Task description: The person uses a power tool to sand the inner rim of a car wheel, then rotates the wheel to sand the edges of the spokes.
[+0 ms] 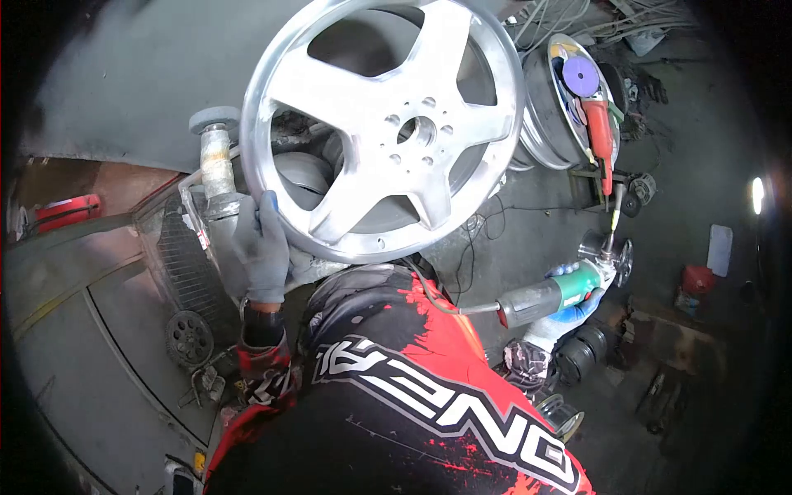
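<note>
A bare-metal alloy wheel (pixel 417 177) with five broad spokes stands tilted in front of me. My left hand (pixel 264 256), in a grey glove, is at the wheel's lower left rim, one finger lying along its edge; the other fingers are partly hidden. Out to the right, away from the wheel, my right hand (pixel 569 318) in a white and blue glove is wrapped around a green and grey angle grinder (pixel 544 299). The grinder has a side handle (pixel 616 208) and a disc (pixel 625 262) at its head. Its cord runs back toward my body.
Behind on the right, another wheel rim (pixel 549 111) bears a red grinder (pixel 600 136) and a purple disc (pixel 581 76). A metal post with a round grey top (pixel 215 120) stands left of the alloy wheel. Black cable (pixel 470 247) lies on the floor. A red case (pixel 66 213) is far left.
</note>
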A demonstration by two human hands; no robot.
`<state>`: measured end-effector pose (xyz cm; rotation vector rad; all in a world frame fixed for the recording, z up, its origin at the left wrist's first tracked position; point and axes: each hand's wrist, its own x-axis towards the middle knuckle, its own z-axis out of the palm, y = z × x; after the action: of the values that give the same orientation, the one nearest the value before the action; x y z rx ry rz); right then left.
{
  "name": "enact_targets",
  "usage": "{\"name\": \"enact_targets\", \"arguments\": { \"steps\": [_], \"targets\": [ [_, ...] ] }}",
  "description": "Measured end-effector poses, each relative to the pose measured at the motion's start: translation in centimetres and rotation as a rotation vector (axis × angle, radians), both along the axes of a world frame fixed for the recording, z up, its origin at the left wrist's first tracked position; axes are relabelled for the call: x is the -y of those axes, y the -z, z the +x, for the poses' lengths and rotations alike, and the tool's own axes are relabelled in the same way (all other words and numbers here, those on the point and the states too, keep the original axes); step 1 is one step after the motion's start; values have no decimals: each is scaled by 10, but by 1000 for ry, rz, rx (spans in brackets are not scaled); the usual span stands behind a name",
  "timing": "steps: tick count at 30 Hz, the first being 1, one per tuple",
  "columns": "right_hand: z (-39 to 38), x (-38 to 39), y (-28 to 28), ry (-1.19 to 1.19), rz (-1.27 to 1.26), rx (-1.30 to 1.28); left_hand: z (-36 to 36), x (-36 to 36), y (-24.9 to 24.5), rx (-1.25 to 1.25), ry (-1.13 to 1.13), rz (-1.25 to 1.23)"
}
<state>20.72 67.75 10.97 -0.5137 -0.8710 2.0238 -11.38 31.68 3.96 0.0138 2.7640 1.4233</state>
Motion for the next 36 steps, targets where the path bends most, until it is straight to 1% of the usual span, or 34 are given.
{"name": "enact_targets", "arguments": {
  "steps": [2, 3, 4, 6, 7, 12, 14, 16, 18, 19, 20, 22, 23, 24, 25, 26, 27, 28, 30, 31, 32, 33, 34, 35, 36],
  "targets": [
    [-6, -18, 4, 0, -2, -4, 1, -2, -1, -141, 26, -135],
    [-9, -26, 4, -5, -18, -18, 0, 1, 10, -170, 14, -211],
    [-12, -34, 5, -10, -35, -29, 0, -1, 13, -172, 17, -222],
    [-15, -51, 10, 5, -65, -25, 2, -7, 19, -149, -70, -94],
    [-18, -58, 11, -2, -67, -25, 3, -13, 9, -70, -97, -20],
    [-34, -98, 22, -88, -31, -44, 7, -14, 11, -2, -151, -49],
    [-48, -115, 23, -62, -83, -14, 9, -18, 12, -64, -163, -42],
    [-65, -132, 26, -125, -109, -72, 16, -13, 23, -95, -185, -87],
    [-85, -144, 26, -173, -69, -71, 25, -13, 28, -124, -209, -129],
    [-93, -155, 31, -243, -59, -123, 30, -16, 27, -77, -240, -133],
    [-100, -163, 33, -270, -77, -135, 36, -18, 27, -30, -271, -134],
    [-118, -182, 40, -302, -13, -120, 46, -21, 40, -16, -284, -159],
    [-131, -187, 39, -380, 37, -139, 53, -27, 46, -24, -348, -54],
    [-140, -195, 41, -387, 60, -110, 60, -32, 50, -33, -410, 52],
    [-152, -198, 40, -372, 83, -62, 64, -35, 33, 313, -476, 256],
    [-164, -202, 37, -358, 107, -13, 70, -34, 39, 304, -483, 260],
    [-174, -208, 39, -415, 29, -36, 77, -32, 52, 317, -462, 302],
    [-187, -210, 39, -457, 71, -35, 85, -31, 61, 331, -440, 342],
    [-211, -218, 41, -549, 31, -46, 97, -39, 65, 343, -454, 316],
    [-224, -223, 40, -687, -42, -144, 103, -46, 69, 327, -477, 381],
    [-238, -225, 44, -695, -5, -119, 108, -52, 68, 310, -501, 447],
    [-252, -226, 46, -726, -44, -124, 113, -53, 63, 397, -485, 454],
    [-264, -223, 44, -757, -85, -129, 119, -52, 73, 395, -493, 454],
    [-273, -217, 37, -755, -73, -57, 124, -51, 89, 352, -517, 491],
    [-286, -220, 43, -772, -5, -66, 130, -48, 102, 310, -541, 527]
  ]
}}
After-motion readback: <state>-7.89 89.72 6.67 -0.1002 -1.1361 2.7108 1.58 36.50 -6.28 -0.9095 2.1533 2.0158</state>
